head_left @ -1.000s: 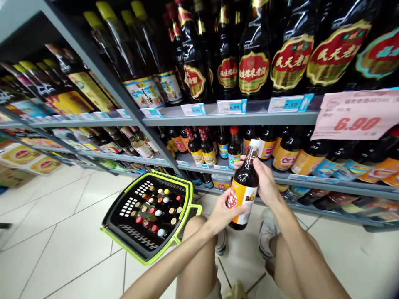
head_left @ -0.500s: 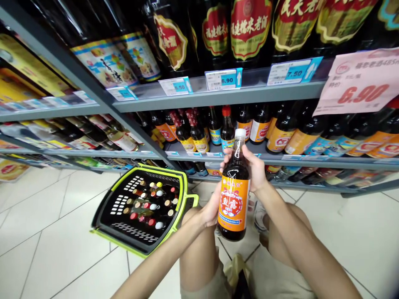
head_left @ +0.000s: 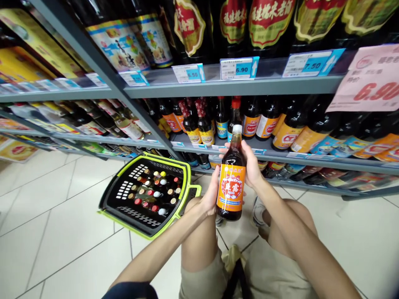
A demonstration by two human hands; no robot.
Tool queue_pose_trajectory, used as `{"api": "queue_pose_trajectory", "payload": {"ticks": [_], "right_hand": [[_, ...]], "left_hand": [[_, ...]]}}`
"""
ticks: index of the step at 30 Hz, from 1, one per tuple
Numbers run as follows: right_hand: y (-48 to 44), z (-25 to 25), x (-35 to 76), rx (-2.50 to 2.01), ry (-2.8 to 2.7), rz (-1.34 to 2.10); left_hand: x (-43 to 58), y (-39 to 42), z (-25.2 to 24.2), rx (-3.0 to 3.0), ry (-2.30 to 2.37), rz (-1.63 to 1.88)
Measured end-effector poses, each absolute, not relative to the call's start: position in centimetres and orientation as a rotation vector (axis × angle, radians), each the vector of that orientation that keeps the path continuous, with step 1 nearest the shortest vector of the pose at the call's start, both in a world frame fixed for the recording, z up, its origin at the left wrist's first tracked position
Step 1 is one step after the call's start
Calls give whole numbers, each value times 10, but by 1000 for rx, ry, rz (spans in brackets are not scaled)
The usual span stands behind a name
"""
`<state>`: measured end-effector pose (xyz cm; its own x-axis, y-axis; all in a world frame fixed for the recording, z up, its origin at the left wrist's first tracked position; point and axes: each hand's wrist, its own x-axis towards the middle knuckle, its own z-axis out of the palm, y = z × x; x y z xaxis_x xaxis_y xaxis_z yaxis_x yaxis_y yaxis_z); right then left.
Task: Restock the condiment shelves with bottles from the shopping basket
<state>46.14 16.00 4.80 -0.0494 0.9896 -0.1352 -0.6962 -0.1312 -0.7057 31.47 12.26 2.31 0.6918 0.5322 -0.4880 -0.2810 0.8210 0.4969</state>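
Above the person's bare knees, the left hand and the right hand hold together one dark bottle with a white cap; the left is curved around its lower side, the right around its shoulder and neck, both partly closed. On its orange label, in a red round figure, the characters 鱼露 can be read; the smaller lines are too small to read. To the left, a black basket with green rim stands on the pale tiled floor, and many capped bottles are inside. Farther, grey shelves carry rows of bottles. The price tags show 6.50, 6.90 and 7.50; a pink sign shows 特价 and 6.90 in red. Above, red labels read 福建糯米老酒.
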Motion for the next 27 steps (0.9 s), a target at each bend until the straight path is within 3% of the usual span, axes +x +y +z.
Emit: {"api": "queue_pose_trajectory", "payload": {"ticks": [27], "right_hand": [[152, 40, 461, -871, -585, 1628]], "left_hand": [[327, 102, 26, 250, 676, 492]]}}
